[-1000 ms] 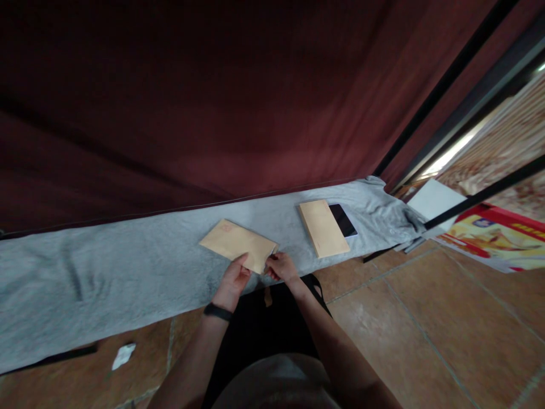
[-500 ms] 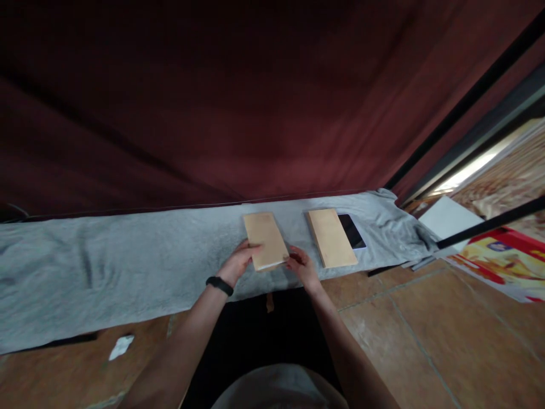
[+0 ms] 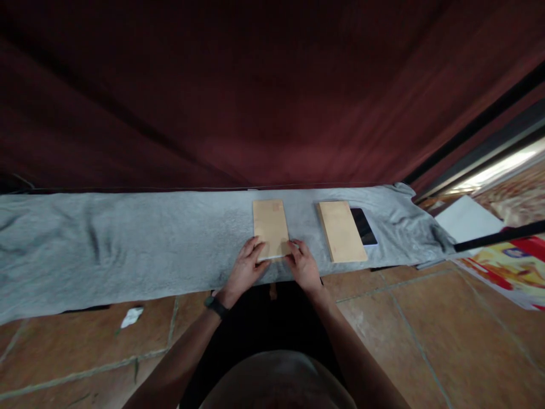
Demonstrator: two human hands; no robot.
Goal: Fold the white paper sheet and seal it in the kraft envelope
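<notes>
A flat tan paper envelope (image 3: 271, 224) lies on a grey cloth (image 3: 170, 238) in front of me, with a pale strip along its near edge. My left hand (image 3: 248, 265) grips its near left corner, thumb on top. At the near right corner, the fingers of my right hand (image 3: 303, 265) are closed on the edge. To the right rests a thicker block of the same tan colour (image 3: 343, 232), which looks like a stack of envelopes. A dark-screened phone or tablet (image 3: 363, 226) is partly covered by that stack.
A dark red curtain (image 3: 264, 113) hangs behind the cloth-covered surface. On the right are a black bar (image 3: 498, 236), a white board (image 3: 466, 218) and a red-and-yellow printed box (image 3: 511, 264). A crumpled white paper (image 3: 131, 317) lies on the tiled floor.
The envelope has turned from a slant to nearly straight in front of me. Both hands have shifted to its near corners. The view has moved slightly.
</notes>
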